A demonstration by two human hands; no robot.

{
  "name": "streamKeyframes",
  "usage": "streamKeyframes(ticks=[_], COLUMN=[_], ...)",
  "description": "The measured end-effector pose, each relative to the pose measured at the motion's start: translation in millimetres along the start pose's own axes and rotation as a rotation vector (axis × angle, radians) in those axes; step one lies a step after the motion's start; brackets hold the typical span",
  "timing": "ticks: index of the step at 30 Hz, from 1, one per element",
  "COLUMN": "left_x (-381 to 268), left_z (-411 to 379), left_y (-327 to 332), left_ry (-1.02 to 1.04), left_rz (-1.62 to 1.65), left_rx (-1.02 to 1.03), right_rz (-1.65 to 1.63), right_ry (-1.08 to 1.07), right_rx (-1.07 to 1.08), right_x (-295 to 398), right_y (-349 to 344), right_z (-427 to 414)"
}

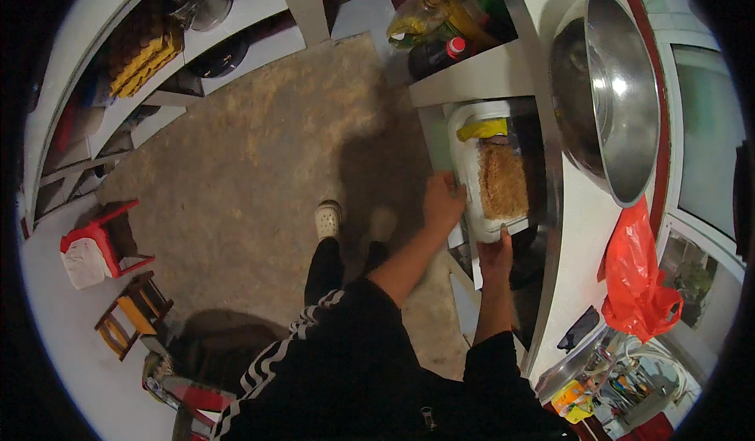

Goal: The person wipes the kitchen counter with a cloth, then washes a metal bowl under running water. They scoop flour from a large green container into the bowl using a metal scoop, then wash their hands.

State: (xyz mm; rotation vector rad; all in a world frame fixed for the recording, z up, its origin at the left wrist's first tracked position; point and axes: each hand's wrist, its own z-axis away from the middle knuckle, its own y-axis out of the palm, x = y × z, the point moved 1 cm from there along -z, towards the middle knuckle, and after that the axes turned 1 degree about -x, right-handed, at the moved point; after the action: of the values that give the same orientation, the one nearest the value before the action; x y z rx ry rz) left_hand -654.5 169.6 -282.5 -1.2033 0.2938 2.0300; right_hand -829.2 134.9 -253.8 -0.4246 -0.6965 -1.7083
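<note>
A white plastic tray [470, 190] lies partly inside an opening below the counter. In it are a brown, rough-textured rectangular thing [503, 181], whose kind I cannot tell, and a yellow item [483, 129] near the far end. My left hand [445, 204] has its fingers curled at the tray's left edge. At the near end my right hand [496, 255] holds the rim, thumb on top and the other fingers mostly hidden beneath.
A large metal basin [625, 99] stands on the white counter [581, 234] at right, near a red plastic bag [634, 276]. Bottles, one with a red cap [455, 47], fill the compartment beyond the tray. A red stool [103, 243] and a wooden stool [134, 316] are at left.
</note>
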Motion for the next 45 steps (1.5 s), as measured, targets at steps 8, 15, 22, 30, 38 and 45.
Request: streamKeyframes(ticks=[8, 15, 22, 30, 38, 45], left_x=[-24.0, -5.0, -3.2, -10.9, 34.5, 32.1], left_z=[-10.6, -22.6, -21.9, 8.7, 69.8, 131.7], left_y=[9.5, 16.2, 17.5, -27.9, -140.5, -270.0], left_ry=[-0.438, -0.435, -0.417, -0.35, -0.365, -0.302], left_rz=[1.058, 1.007, 0.973, 0.892, 0.902, 0.939], left_rx=[0.412, 0.513, 0.439, 0.512, 0.423, 0.166], right_rz=[0.045, -0.349, -0.313, -0.418, -0.279, -0.175], right_ry=[-0.022, -0.046, -0.159, -0.088, 0.104, 0.343], right_rx=[0.216, 0.33, 0.337, 0.293, 0.4, 0.54], right_x=[17.0, 30.5, 26.4, -13.9, -52.7, -101.7], right_y=[20.5, -3.7, -22.5, -56.9, -11.7, 53.2], right_z=[11.2, -23.7, -48.7, -14.4, 89.2, 155.9])
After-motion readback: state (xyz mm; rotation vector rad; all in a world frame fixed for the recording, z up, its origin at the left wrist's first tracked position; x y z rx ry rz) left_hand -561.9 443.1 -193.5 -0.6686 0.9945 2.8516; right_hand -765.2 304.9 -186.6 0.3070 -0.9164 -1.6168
